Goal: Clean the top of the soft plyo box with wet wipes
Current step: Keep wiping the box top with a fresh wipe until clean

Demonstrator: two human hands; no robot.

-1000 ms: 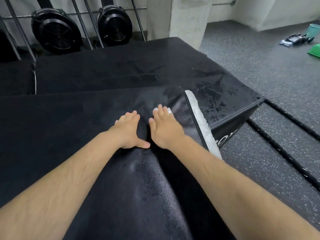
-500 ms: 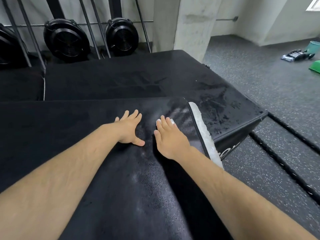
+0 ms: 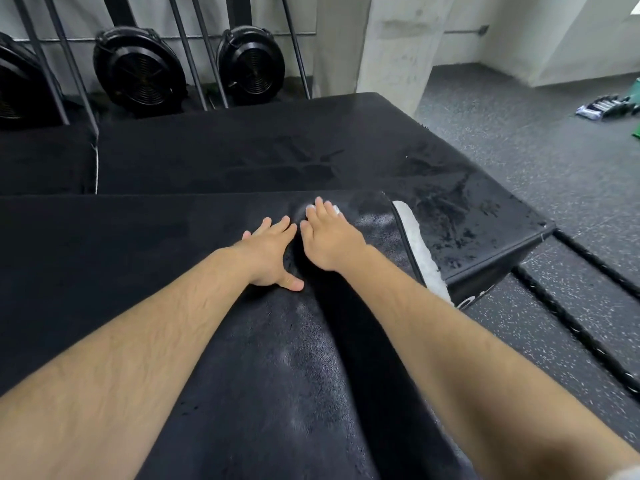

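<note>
Black vinyl covers the soft plyo box (image 3: 138, 271), whose top fills the near and left part of the view. The wiping step is in hand. The right hand (image 3: 329, 240) lies flat with straight fingers on the wet wipe (image 3: 336, 210), pressing it against the top just short of the far right corner. The left hand (image 3: 270, 254) rests flat just beside it with fingers spread and nothing held, seemingly bracing. The two hands lie close together but apart.

Only a sliver of white shows past the right fingertips, so the wipe's long axis cannot be told. The box's far edge runs straight across the view and its right edge runs toward the person beside a white strip (image 3: 419, 251). The top runs out of frame to the left and near sides, so its long axis is also unclear.

A damp sheen marks the right-hand band, while the left looks matt. The next move probably calls for sweeping the wipe leftward along the far edge under steady flat pressure. A lower box (image 3: 277, 150) beyond shows wet streaks.
</note>
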